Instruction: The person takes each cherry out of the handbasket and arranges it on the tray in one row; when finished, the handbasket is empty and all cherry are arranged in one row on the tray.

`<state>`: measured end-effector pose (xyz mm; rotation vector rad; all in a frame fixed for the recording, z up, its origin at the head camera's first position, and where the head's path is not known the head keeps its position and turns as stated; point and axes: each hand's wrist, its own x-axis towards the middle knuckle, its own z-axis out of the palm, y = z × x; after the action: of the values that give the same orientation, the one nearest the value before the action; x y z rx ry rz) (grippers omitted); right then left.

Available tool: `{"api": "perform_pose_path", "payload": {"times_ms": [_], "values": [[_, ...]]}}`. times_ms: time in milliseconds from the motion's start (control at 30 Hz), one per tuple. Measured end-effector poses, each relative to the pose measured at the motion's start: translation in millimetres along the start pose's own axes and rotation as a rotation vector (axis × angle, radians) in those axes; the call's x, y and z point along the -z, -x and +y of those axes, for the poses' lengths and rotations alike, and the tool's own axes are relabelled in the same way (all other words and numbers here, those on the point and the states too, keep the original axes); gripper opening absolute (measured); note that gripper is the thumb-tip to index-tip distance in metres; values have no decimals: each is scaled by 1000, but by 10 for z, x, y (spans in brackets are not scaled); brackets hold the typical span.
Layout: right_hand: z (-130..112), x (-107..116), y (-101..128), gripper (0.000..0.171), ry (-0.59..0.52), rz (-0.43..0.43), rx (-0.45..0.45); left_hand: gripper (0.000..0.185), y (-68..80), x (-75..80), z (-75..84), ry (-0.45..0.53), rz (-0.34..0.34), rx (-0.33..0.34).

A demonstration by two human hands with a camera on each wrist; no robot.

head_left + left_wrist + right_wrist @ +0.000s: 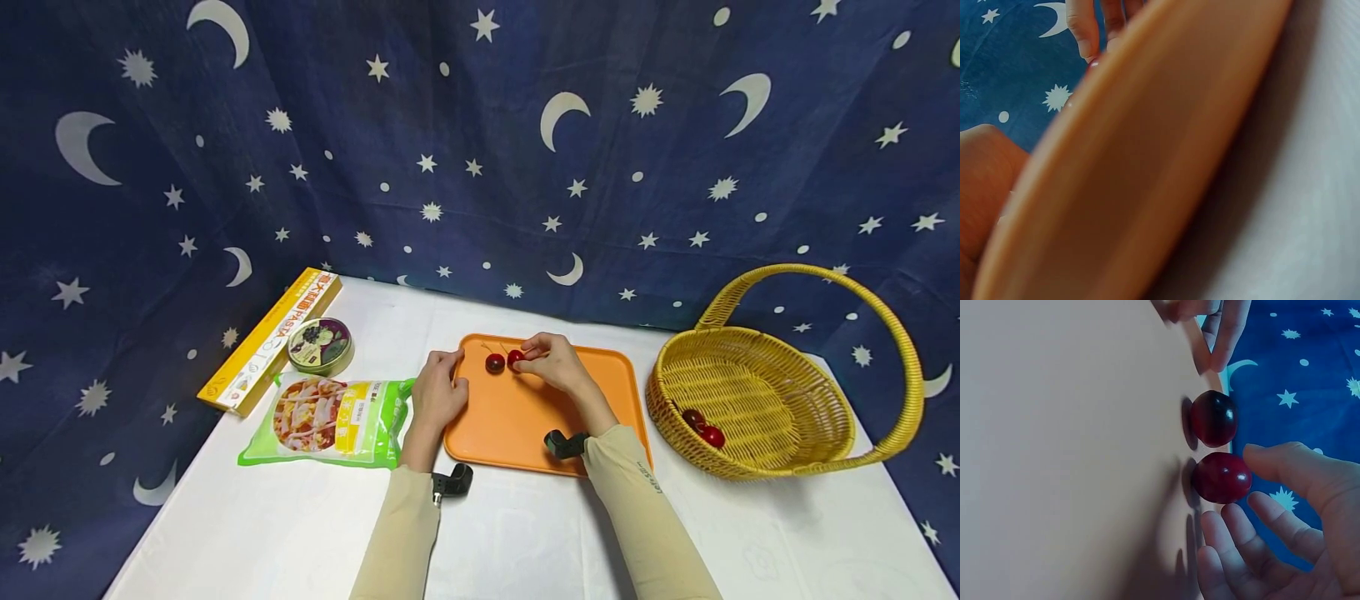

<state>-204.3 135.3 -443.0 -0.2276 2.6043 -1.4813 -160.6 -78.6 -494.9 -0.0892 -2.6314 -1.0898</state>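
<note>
Head view: a red cherry (pixel 513 357) sits on an orange tray (pixel 502 425) near its far rim, pinched by the right hand (pixel 557 364), just beside a darker cherry (pixel 495 363). The left hand (pixel 437 393) holds the tray's left edge; a basket (pixel 738 400) stands right, a food bag (pixel 330 419) left.

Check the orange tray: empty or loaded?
Loaded: the left cherry rests on the orange tray; can't tell whether the right hand holds the right cherry.
</note>
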Motion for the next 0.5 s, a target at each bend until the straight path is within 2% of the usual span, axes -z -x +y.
{"api": "perform_pose_path", "payload": {"times_ms": [500], "values": [[-9, -25, 14, 33, -8, -49, -21, 49, -4, -5, -12, 6, 6, -9]]}}
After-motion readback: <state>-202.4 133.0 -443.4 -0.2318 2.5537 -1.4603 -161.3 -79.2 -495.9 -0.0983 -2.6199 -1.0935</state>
